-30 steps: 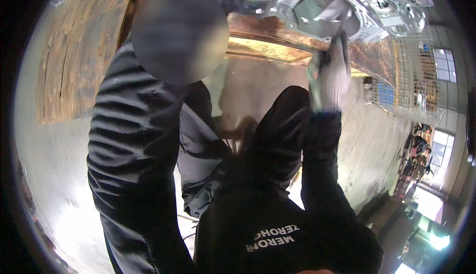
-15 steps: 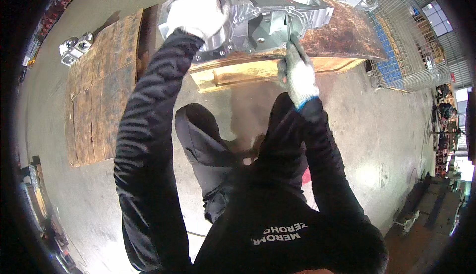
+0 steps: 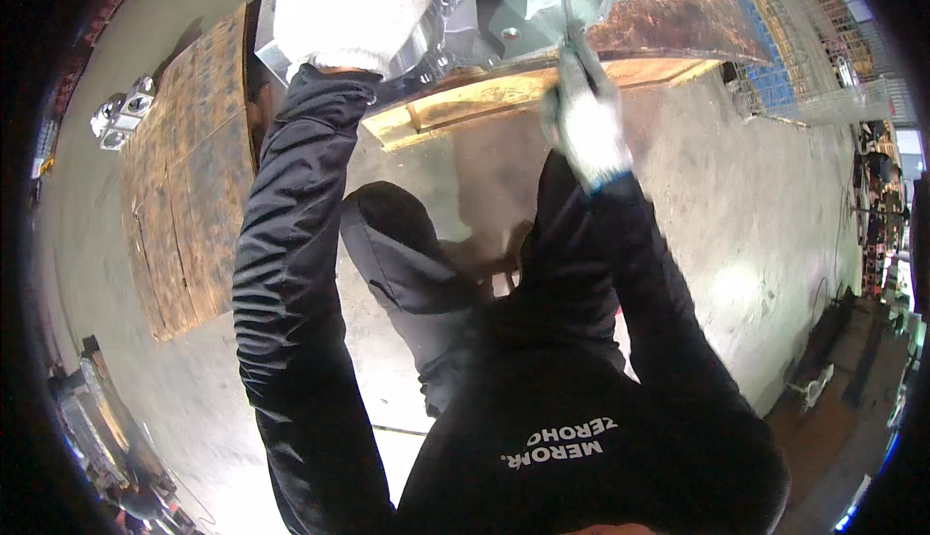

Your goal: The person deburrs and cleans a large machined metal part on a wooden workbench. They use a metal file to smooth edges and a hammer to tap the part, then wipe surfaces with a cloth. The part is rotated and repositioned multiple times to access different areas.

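A large silver metal casting (image 3: 463, 27), with ribs and round bores, lies on a worn wooden platform (image 3: 678, 12) at the top of the picture, its far part cut off. My left hand (image 3: 344, 12), in a white glove, rests on the left side of the casting with its fingers curled over the rim; glare washes out their detail. My right hand (image 3: 588, 119), in a white glove with grey fingers, is closed around a thin rod-like metal tool (image 3: 566, 10). The tool points away from me into a recess of the casting; whether its tip touches metal I cannot tell.
Another wooden platform (image 3: 184, 186) stands to the left, with a smaller silver casting (image 3: 121, 117) on the floor beyond it. At the far right is a wire mesh cage (image 3: 823, 61) with blue slats. My knees are near the platform's front edge.
The view has tilted, so the casting and platform sit higher in the picture. My left hand stays on the casting; my right still holds the tool in the recess, its glove slightly blurred.
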